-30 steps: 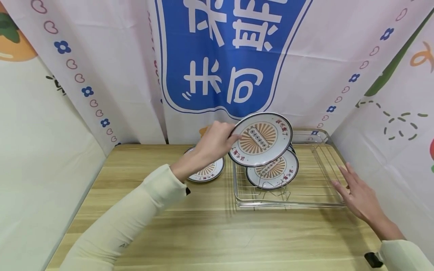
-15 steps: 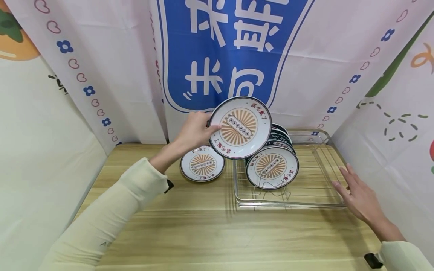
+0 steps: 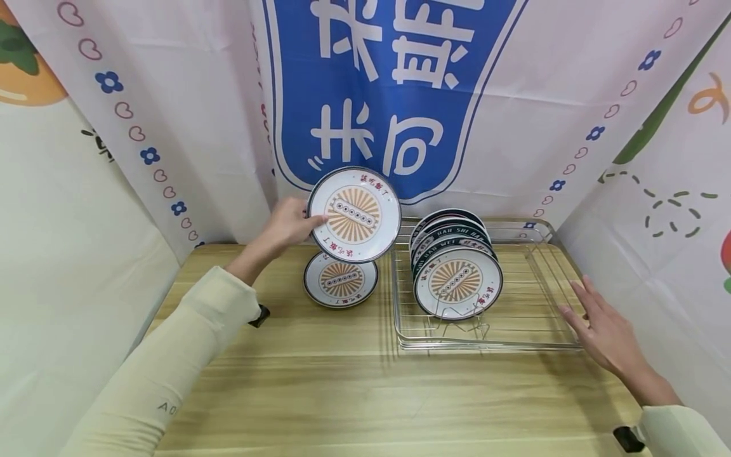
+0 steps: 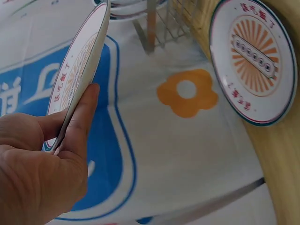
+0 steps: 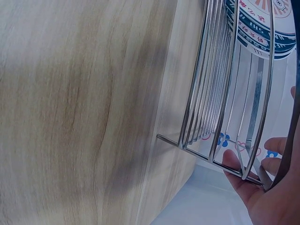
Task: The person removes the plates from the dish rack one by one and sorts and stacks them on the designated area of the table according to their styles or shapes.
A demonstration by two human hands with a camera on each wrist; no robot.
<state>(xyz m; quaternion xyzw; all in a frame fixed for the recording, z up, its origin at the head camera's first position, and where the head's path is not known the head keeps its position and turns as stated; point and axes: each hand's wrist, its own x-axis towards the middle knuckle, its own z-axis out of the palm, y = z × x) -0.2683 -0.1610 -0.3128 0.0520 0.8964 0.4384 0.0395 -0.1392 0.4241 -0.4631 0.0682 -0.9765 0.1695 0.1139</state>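
Note:
My left hand point(image 3: 291, 222) pinches a white plate point(image 3: 355, 214) by its left edge, thumb on its face, as the left wrist view shows. This dark-rimmed plate has an orange sunburst and red characters; it is held tilted up, face toward me. Below it, another such plate point(image 3: 341, 281) lies on the table, its far edge hidden. Several plates point(image 3: 457, 282) stand leaning in a row in a wire rack point(image 3: 531, 346). At the rack's right end, my right hand point(image 3: 611, 333) touches the wire side with its fingers mostly straight; the right wrist view shows the thumb point(image 5: 230, 159) by the wires.
The wood-grain table point(image 3: 365, 393) stretches in front of the rack and plates. A printed cloth point(image 3: 514, 95) with a blue sign hangs right behind the table. Pale side walls point(image 3: 68, 254) close in the left and right.
My left hand has carried its plate leftward from in front of the rack to above the plate on the table. The racked plates are now uncovered. My right hand stays put.

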